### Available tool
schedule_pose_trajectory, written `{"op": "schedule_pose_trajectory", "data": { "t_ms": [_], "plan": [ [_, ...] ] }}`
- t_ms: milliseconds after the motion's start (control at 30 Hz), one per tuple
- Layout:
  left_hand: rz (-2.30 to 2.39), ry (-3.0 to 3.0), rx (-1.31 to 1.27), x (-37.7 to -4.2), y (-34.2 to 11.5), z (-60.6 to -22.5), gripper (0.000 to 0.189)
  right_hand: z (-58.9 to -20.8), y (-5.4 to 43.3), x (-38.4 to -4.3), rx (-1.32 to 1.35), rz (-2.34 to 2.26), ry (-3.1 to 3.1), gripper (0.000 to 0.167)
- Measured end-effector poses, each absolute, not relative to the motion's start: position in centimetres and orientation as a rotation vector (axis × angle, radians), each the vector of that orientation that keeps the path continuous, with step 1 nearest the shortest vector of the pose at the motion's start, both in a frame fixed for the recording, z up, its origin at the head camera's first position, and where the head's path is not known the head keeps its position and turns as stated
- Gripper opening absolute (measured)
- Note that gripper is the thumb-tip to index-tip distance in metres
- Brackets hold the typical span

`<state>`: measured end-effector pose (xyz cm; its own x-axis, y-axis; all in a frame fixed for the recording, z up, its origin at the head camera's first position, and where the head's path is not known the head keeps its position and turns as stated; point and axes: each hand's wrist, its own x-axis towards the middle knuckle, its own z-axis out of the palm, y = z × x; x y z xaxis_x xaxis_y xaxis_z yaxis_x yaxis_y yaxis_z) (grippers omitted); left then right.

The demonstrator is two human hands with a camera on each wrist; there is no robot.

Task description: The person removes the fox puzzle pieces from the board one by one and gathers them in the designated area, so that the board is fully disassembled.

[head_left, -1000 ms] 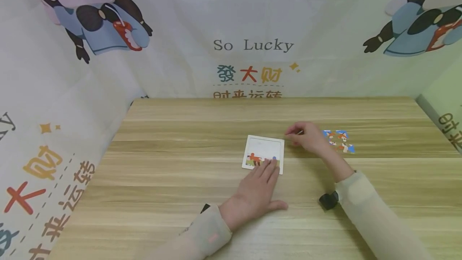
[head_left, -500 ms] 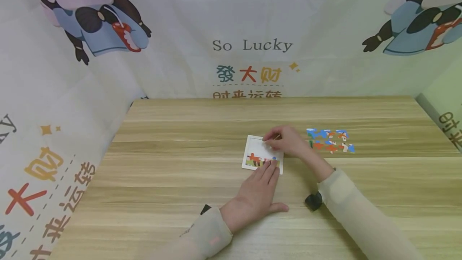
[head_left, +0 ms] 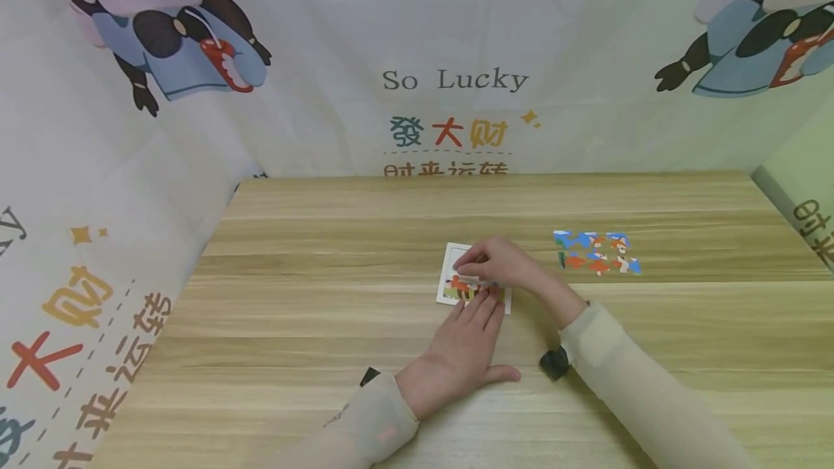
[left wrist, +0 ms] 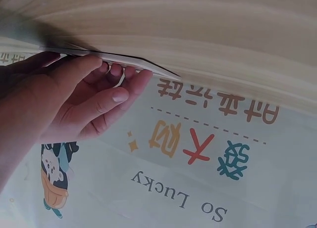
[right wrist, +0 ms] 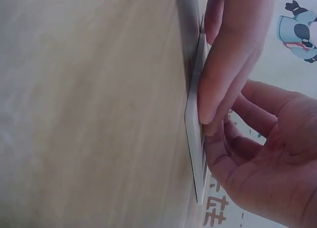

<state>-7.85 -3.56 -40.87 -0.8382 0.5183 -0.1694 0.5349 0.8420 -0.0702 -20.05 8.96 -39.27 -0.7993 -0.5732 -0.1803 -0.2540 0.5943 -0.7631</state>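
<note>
My left hand rests with straight fingers on the near edge of a white puzzle tray. Orange and green puzzle pieces fill part of the tray's near side. Over the tray's middle, my right hand pinches a small puzzle piece, mostly hidden by its fingers. In the right wrist view, the curled right hand meets the tray beside the left fingers. The left wrist view catches the tray edge-on, the left hand in front.
Several loose blue and orange puzzle pieces lie in rows on the wooden table, right of the tray. A printed cloth hangs behind and at the sides.
My right hand has moved left, from between the loose pieces and the tray to over the tray's middle. It uncovered more loose pieces. The left hand has stayed in place.
</note>
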Motion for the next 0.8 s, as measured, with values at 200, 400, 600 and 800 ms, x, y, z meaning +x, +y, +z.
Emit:
{"op": "schedule_pose_trajectory", "data": {
  "t_ms": [200, 400, 600, 800],
  "plan": [
    [-0.084, 2.841, 0.812, -8.1, -4.1, -40.7, 0.096, -39.0, 8.8, -19.9, -0.672, -1.035, 2.397, 0.020],
    [-0.045, 2.815, 0.841, -8.2, -4.6, -40.2, 0.096, -39.1, 8.7, -20.0, -0.669, -1.029, 2.379, 0.016],
    [-0.047, 2.815, 0.856, -8.2, -4.7, -40.2, 0.098, -39.3, 8.5, -20.2, -0.658, -1.040, 2.362, 0.011],
    [-0.047, 2.818, 0.863, -8.3, -4.7, -40.3, 0.100, -39.3, 8.2, -20.4, -0.636, -1.111, 2.309, 0.008]
  ]
}}
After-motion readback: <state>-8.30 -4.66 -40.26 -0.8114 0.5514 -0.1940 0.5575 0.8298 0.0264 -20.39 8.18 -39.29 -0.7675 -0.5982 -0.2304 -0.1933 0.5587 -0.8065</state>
